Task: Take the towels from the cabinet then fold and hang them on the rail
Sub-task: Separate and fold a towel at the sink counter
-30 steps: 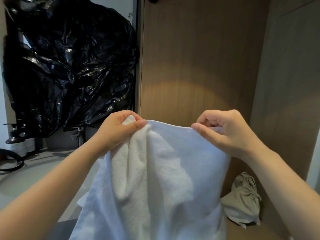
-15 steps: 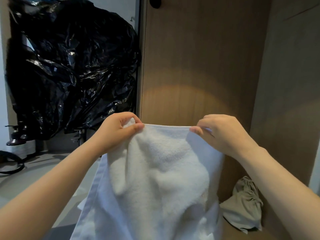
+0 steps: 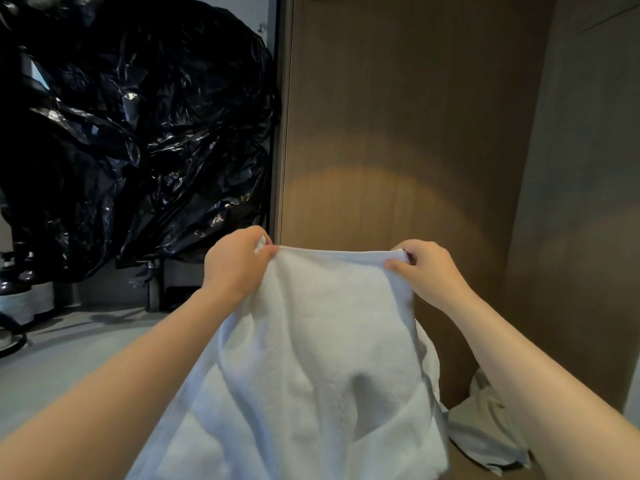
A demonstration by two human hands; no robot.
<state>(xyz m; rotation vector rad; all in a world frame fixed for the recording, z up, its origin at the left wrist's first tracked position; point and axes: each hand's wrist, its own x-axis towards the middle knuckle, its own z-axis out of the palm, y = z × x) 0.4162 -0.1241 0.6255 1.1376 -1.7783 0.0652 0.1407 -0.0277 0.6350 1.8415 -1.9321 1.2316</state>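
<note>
A white terry towel (image 3: 322, 358) hangs in front of me, its top edge pulled nearly straight between both hands. My left hand (image 3: 235, 265) pinches the top left corner. My right hand (image 3: 426, 271) pinches the top right corner. The towel's lower part drops out of view at the bottom. Behind it stands the brown wooden cabinet wall (image 3: 398, 116). No rail is in view.
A large crumpled black plastic sheet (image 3: 131, 126) covers the left. Dark pump bottles (image 3: 14, 271) stand on a grey counter (image 3: 69, 355) at far left. A pale cloth pouch (image 3: 485, 431) lies low right by the cabinet's side panel (image 3: 588, 202).
Both hands have moved apart and a little lower, stretching the towel's top edge flat. The bunched fold near my left hand has smoothed out.
</note>
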